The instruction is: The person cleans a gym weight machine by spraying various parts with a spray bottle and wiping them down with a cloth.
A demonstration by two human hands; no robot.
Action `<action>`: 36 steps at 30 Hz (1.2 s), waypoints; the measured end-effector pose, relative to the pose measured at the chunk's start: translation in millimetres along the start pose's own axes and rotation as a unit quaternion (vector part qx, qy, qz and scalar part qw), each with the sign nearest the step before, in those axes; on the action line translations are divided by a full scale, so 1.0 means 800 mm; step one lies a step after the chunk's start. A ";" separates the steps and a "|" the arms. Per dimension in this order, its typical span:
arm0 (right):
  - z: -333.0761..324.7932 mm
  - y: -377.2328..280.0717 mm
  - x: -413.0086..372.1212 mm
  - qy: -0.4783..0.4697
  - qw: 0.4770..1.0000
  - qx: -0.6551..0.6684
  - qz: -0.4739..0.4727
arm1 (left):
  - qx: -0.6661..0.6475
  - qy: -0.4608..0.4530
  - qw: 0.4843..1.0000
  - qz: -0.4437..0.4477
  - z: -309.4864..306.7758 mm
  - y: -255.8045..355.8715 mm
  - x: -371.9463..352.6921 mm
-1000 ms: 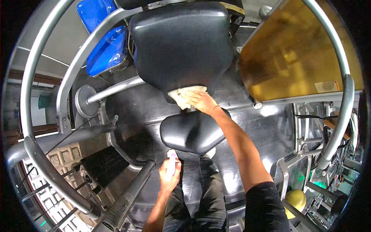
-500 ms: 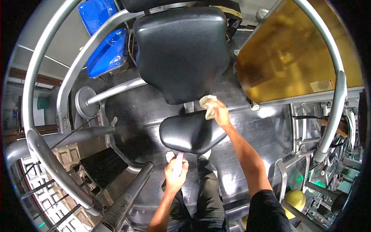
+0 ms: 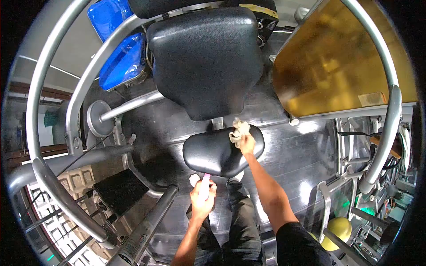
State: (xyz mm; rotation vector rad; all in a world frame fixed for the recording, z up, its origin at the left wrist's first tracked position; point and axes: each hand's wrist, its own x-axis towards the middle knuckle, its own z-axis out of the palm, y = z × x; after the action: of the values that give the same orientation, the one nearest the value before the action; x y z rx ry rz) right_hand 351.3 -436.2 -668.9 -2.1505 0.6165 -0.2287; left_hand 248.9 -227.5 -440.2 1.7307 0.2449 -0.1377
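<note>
1. Cloth, bunched in right hand, has dropped from backrest onto seat pad, 2 o'clock edge.
2. Left hand grips spray bottle at the pad's 6 o'clock; wiping has shifted to the seat.

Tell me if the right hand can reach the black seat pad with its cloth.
Probably yes: the right hand, gripping the cloth, is right over the seat pad at its far edge, with nothing between them.

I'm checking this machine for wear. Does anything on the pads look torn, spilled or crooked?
Nothing stands out. The back pad and seat pad look whole, with no tear or puddle visible. The right hand holds a cloth on the seat pad; the left hand grips a spray bottle.
</note>
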 end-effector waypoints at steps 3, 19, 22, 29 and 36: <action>-0.036 0.014 -0.059 0.027 0.977 0.175 0.117 | -0.003 -0.029 0.997 -0.071 -0.006 -0.029 0.002; -0.166 0.059 -0.373 0.176 0.910 0.155 0.342 | 0.198 -0.123 0.972 -0.003 -0.060 -0.148 -0.023; -0.155 0.031 -0.376 0.175 0.915 0.151 0.331 | 0.174 -0.170 0.969 0.029 -0.044 -0.148 -0.020; -0.157 -0.017 -0.316 0.097 0.936 0.161 0.297 | 0.109 -0.194 0.974 0.045 0.006 -0.131 -0.004; -0.142 0.011 -0.222 0.120 0.949 0.169 0.239 | 0.121 -0.156 0.976 0.091 0.023 -0.154 -0.005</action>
State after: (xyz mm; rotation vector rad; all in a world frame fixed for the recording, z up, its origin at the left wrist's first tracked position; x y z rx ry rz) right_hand 153.3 -430.1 -596.6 -1.6000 1.1305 -0.3059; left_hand 216.5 -226.0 -560.7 1.9323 -0.1698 -0.3116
